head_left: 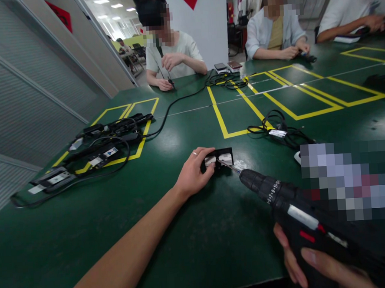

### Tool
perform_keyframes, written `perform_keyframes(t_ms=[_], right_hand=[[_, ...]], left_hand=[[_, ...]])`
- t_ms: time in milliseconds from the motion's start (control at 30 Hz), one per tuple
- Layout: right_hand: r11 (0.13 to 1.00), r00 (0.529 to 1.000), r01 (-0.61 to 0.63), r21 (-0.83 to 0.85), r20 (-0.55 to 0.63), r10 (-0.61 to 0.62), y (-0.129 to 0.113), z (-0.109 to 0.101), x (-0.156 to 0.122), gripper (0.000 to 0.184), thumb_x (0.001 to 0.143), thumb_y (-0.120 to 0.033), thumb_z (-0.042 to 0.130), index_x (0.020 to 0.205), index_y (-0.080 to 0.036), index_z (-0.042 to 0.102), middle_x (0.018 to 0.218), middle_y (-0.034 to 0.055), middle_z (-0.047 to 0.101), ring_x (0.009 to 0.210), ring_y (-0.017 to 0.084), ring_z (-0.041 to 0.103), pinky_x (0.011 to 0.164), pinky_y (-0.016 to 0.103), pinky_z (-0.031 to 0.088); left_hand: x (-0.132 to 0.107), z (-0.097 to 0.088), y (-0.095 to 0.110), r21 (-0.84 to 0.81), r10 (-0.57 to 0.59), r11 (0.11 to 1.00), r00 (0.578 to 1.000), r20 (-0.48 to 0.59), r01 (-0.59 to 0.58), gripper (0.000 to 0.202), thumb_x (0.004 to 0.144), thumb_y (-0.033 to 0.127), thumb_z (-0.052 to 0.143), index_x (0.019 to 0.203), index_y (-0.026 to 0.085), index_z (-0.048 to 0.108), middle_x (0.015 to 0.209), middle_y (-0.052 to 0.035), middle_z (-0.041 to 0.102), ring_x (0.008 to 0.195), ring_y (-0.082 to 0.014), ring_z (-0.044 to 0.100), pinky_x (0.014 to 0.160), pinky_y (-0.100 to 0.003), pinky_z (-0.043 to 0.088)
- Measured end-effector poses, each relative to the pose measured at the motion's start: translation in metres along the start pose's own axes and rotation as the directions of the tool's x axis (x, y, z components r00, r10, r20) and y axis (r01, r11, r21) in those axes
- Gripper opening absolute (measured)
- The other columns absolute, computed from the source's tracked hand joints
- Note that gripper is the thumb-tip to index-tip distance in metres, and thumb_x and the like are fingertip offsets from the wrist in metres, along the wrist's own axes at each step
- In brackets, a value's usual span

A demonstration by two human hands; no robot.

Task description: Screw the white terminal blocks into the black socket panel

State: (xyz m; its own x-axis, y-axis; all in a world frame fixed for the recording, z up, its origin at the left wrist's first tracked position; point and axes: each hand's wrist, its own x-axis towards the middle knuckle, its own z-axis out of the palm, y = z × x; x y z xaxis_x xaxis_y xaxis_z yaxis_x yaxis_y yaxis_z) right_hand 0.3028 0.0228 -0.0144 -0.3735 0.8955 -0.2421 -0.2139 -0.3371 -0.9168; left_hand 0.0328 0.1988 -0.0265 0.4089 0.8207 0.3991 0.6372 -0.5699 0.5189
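Note:
My left hand [194, 172] presses down on a small black box-shaped device with white labels [221, 158], holding it on the green table [172, 232]. My right hand [312, 267] grips the handle of a black electric screwdriver [292, 203] at the lower right. Its thin bit [229, 165] points left and touches the device's near side. A ring shows on my left hand.
Several black adapters with cables [98, 152] lie at the left on yellow tape lines. More coiled cables [278, 128] lie to the right of the device. Three other people sit at the far side of the table; one [170, 54] handles a small tool.

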Motion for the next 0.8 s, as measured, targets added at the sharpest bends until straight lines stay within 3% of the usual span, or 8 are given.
perform_keyframes(t_ms=[333, 800], right_hand=[[0.995, 0.999, -0.042, -0.088, 0.020, 0.044, -0.010, 0.001, -0.001, 0.022, 0.088, -0.040, 0.050, 0.096, -0.021, 0.056, 0.063, 0.0028, 0.065, 0.061, 0.019, 0.061, 0.061, 0.032, 0.046], [0.997, 1.000, -0.019, -0.077, 0.018, 0.020, -0.013, 0.002, -0.001, 0.025, 0.086, -0.041, 0.050, 0.099, -0.021, 0.056, 0.062, 0.0031, 0.065, 0.058, 0.019, 0.060, 0.060, 0.031, 0.045]], left_hand=[[0.000, -0.001, 0.001, 0.008, -0.003, 1.000, 1.000, -0.002, 0.003, 0.041, 0.085, 0.023, 0.050, 0.126, 0.020, 0.047, 0.116, -0.0084, 0.053, 0.109, -0.0217, 0.051, 0.098, -0.041, 0.043], [0.000, -0.001, 0.002, 0.003, -0.001, 1.000, 1.000, -0.007, 0.001, 0.041, 0.085, 0.022, 0.050, 0.125, 0.021, 0.047, 0.116, -0.0083, 0.054, 0.108, -0.0217, 0.052, 0.097, -0.041, 0.043]])
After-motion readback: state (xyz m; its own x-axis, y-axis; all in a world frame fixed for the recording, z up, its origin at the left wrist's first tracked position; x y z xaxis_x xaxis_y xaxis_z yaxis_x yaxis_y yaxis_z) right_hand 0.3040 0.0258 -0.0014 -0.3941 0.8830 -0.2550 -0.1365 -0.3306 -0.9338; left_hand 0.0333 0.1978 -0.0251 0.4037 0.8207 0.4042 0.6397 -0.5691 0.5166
